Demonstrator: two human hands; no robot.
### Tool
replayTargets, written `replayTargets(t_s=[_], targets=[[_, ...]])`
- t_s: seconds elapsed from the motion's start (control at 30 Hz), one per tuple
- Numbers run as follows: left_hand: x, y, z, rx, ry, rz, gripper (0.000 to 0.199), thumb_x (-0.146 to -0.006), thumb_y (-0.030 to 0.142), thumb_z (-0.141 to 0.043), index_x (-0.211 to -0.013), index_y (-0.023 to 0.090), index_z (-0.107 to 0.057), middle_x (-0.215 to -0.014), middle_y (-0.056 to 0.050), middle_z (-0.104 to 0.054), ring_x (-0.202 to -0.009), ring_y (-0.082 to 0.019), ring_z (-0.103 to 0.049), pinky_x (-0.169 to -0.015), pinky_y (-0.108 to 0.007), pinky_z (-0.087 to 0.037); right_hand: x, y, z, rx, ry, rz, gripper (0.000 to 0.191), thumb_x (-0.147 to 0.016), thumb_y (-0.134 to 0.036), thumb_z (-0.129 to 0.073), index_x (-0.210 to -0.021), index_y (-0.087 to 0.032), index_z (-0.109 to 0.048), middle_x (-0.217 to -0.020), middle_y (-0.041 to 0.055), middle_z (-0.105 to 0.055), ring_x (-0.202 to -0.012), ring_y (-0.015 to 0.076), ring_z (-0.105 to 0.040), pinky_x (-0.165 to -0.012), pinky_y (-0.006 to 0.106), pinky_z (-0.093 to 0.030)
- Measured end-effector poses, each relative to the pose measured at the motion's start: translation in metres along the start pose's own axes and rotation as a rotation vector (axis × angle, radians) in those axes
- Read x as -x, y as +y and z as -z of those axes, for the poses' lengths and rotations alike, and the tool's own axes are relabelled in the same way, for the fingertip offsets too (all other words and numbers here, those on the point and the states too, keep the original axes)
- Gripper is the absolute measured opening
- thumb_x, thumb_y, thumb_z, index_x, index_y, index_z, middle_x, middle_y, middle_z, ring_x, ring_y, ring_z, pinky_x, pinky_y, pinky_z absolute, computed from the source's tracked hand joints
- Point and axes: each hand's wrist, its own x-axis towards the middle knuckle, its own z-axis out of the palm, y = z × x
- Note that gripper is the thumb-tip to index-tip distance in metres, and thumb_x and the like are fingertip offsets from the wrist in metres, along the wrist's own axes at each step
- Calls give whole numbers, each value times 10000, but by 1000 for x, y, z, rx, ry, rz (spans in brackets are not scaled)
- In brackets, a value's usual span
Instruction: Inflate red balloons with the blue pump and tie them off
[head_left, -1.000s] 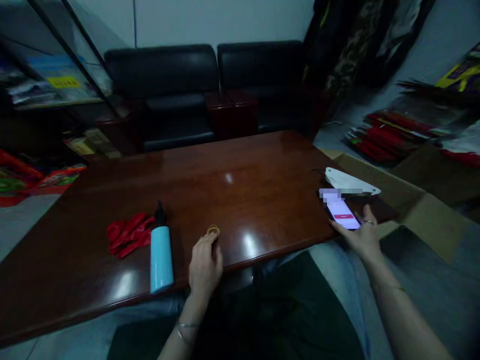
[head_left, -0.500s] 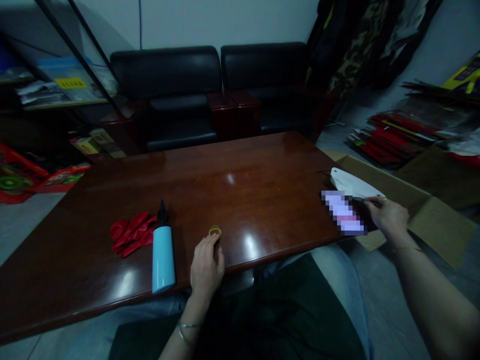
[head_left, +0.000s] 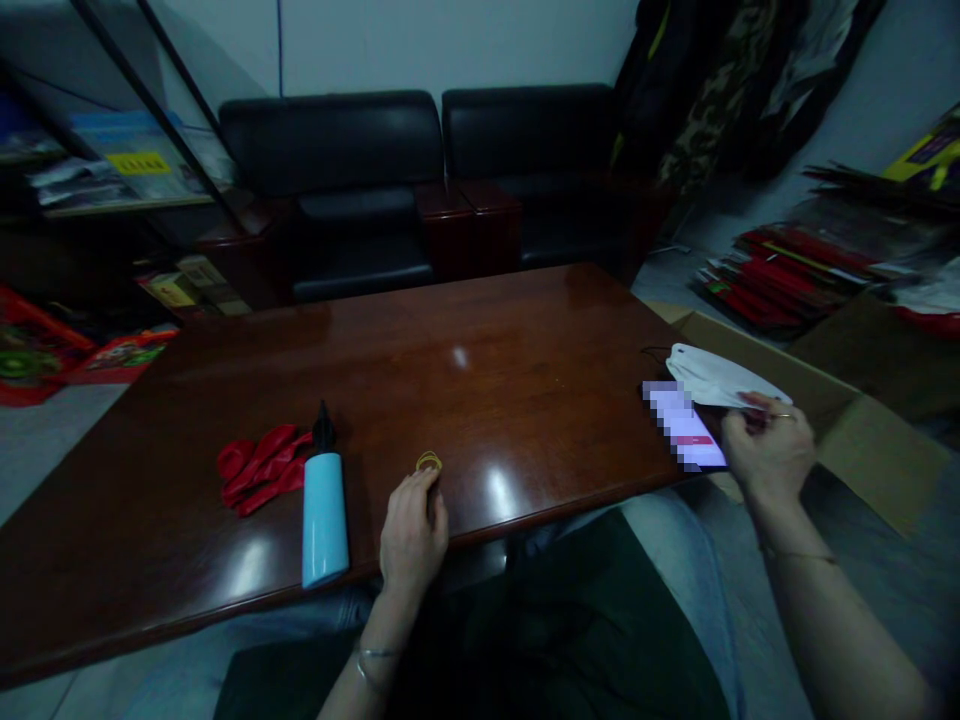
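Note:
My left hand (head_left: pixel 412 530) rests on the near edge of the table, palm down, its fingers lying flat. Its fingertips touch some thin yellow rubber bands (head_left: pixel 429 459). Left of it lies a light blue hand pump (head_left: pixel 325 518) with a black nozzle, beside red, limp balloons (head_left: pixel 268 468). At the table's right end, my right hand (head_left: pixel 772 450) has curled fingers closed at the lower edge of a white flat piece (head_left: pixel 720 376) with a thin dark cord; its exact kind is unclear. Next to that hand lies a phone (head_left: pixel 686 425) with a lit, partly blurred screen.
The brown wooden table (head_left: pixel 480 390) has a glossy top. An open cardboard box (head_left: pixel 870 450) stands against its right end. Black sofas (head_left: pixel 337 150) stand behind it. Stacked red items (head_left: pixel 780 275) lie at the right, and a shelf (head_left: pixel 127 208) stands at the left.
The white piece has shifted slightly right and towards me with my right hand, which has turned and moved a little left. My left hand stays in place.

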Motion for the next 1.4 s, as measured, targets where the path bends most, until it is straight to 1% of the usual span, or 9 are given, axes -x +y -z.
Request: replayTargets(t_s=[0.1, 0.27, 0.43, 0.53, 0.63, 0.93, 1.13, 1.27, 1.4], targets=[[-4, 6, 12, 36, 8, -14, 347, -930, 121, -559, -1275, 158, -582, -1236, -119, -694, -1214, -255, -628, -1048, -436, -523, 50, -73, -27, -115, -122, 140, 290, -883, -351, -506, -1090, -243, -677, -1178, 106, -705, -1098, 273, -656, -979, 502, -533], [-11, -2, 63, -30, 94, 57, 332, -920, 167, -601, -1252, 184, -601, -1255, -117, -680, -1274, -275, -591, -1084, -472, -483, 146, -194, -67, -407, -543, 603, 412, -935, -264, -523, -1330, -162, -585, -1475, 142, -553, -1424, 250, -455, -1160, 476, -444], [5, -43, 91, -231, 64, 299, 471, -904, 427, -610, -1287, 153, -606, -1398, -201, -548, -1357, -402, -472, -1105, -618, -409, 185, -256, -90, -389, -763, 716, 611, -942, -278, -561, -1529, -256, -394, -1648, 117, -311, -1557, 307, -199, -1216, 587, -332], [18, -59, 84, -165, 0, 377, 528, -903, 464, -569, -1347, 179, -571, -1426, -193, -507, -1325, -388, -505, -1093, -599, -436, 188, -273, -99, -342, -843, 804, 554, -981, -282, -510, -1519, -350, -402, -1665, 59, -283, -1565, 313, -156, -1217, 607, -305], [21, -69, 75, -97, -12, 383, 498, -913, 410, -541, -1368, 208, -560, -1442, -174, -488, -1331, -363, -506, -1106, -565, -445, 188, -279, -107, -304, -876, 845, 440, -1031, -309, -400, -1451, -260, -522, -1592, 82, -427, -1539, 289, -257, -1247, 541, -278], [-19, -105, 57, -43, -118, 267, 465, -903, 361, -547, -1334, 190, -572, -1415, -176, -517, -1314, -352, -517, -1106, -556, -448, 176, -280, -120, -353, -870, 759, 448, -1032, -253, -361, -1441, -193, -533, -1540, 108, -488, -1526, 232, -296, -1256, 493, -274], [-15, -92, 60, 12, 67, 360, 503, -920, 477, -580, -1320, 173, -556, -1340, -168, -585, -1289, -328, -536, -1119, -533, -420, 175, -272, -115, -490, -796, 595, 444, -960, -296, -565, -1398, -221, -559, -1573, 127, -447, -1455, 218, -437, -1211, 454, -360], [-3, -84, 60, 66, 296, 614, 464, -940, 477, -568, -1292, 175, -570, -1232, -141, -618, -1154, -278, -598, -1026, -474, -482, 141, -294, -92, -568, -671, 429, 261, -891, -414, -662, -997, -178, -689, -1443, 169, -560, -1360, 255, -535, -1085, 457, -490], [1, -80, 56, 34, 357, 642, 441, -931, 453, -587, -1268, 169, -591, -1207, -138, -636, -1154, -287, -581, -1019, -477, -471, 79, -345, -32, -919, -427, 516, 289, -815, -470, -753, -707, -234, -626, -1375, 47, -617, -1448, 283, -420, -1187, 558, -355]])
